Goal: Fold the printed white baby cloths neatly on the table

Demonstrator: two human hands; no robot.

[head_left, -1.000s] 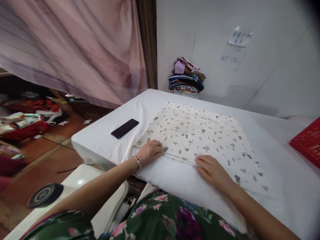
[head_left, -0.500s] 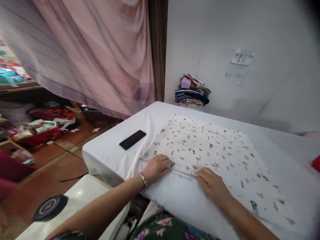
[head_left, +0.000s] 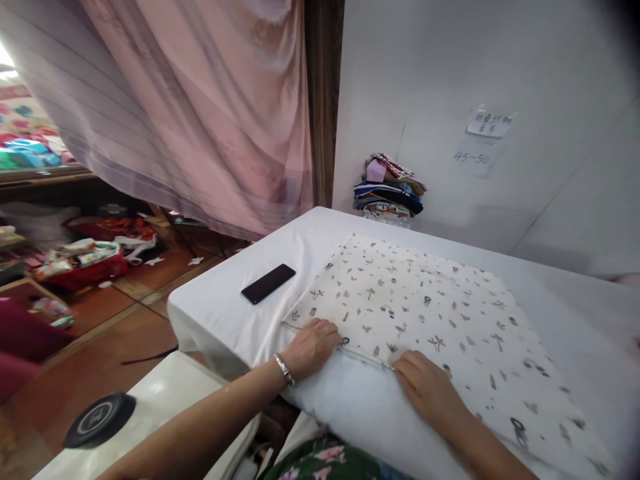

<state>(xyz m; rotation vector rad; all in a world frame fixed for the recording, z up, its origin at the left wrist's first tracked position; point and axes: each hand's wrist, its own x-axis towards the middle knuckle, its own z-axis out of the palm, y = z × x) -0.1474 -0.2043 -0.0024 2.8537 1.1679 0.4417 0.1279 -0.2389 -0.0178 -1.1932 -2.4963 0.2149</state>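
Observation:
A white printed cloth (head_left: pixel 400 293) with small plant and animal motifs lies spread flat on a table draped in white. Its near edge runs between my two hands. My left hand (head_left: pixel 313 347), with a bracelet at the wrist, has its fingers closed on that edge toward the left corner. Farther right, my right hand (head_left: pixel 425 380) pinches the same edge between thumb and fingers. The stretch of hem between them looks doubled and fairly straight.
A black phone (head_left: pixel 269 283) rests on the white-covered table (head_left: pixel 210 300) left of the cloth. Folded fabrics (head_left: pixel 387 190) are stacked by the wall. At lower left stands a white surface (head_left: pixel 150 407) bearing a round black object (head_left: pixel 100 420). A pink curtain (head_left: pixel 225 113) hangs behind.
The whole view has shifted slightly. Both hands keep their grip on the near edge, and the cloth between them looks a little smoother.

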